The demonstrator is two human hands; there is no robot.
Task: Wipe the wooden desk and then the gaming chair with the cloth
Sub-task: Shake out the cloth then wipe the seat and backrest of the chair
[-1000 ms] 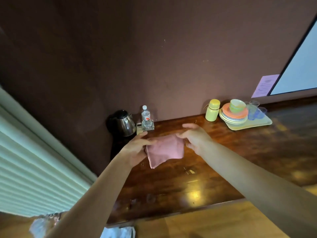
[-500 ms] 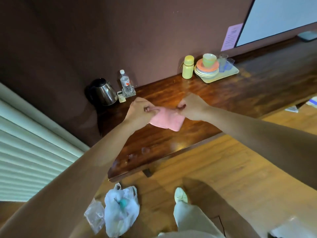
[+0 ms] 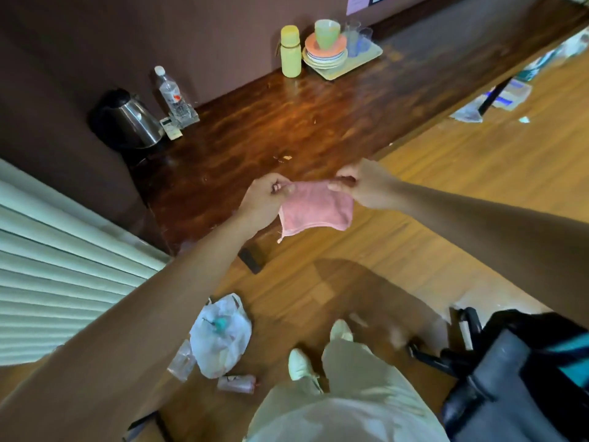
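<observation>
The left hand (image 3: 264, 199) and the right hand (image 3: 371, 186) each pinch a top corner of the pink cloth (image 3: 315, 208), thumb and fingers closed on the fabric. The cloth hangs between them in the air, doubled over, with a loose corner dangling at its lower left. Most fingertips are hidden behind the fabric or the knuckles. The cloth is seen against the front edge of the wooden desk (image 3: 287, 122) and the floor (image 3: 446, 186), and touches neither. At the desk's left end stand a steel kettle (image 3: 127, 119) and a water bottle (image 3: 169, 90), with small items at the bottle's foot too blurred to name. Farther back are a yellow-green flask (image 3: 290, 51) and a tray (image 3: 369, 57) carrying stacked plates (image 3: 325, 51), a green cup (image 3: 326, 31) and clear glasses (image 3: 358, 39). The desk's right end runs out of view. The chair (image 3: 516, 371) sits at the lower right, dark with a teal strip, cut off by the frame and partly covered by the right forearm. A white plastic bag (image 3: 221, 336) lies on the floor near the person's pale shoes (image 3: 299, 365).
</observation>
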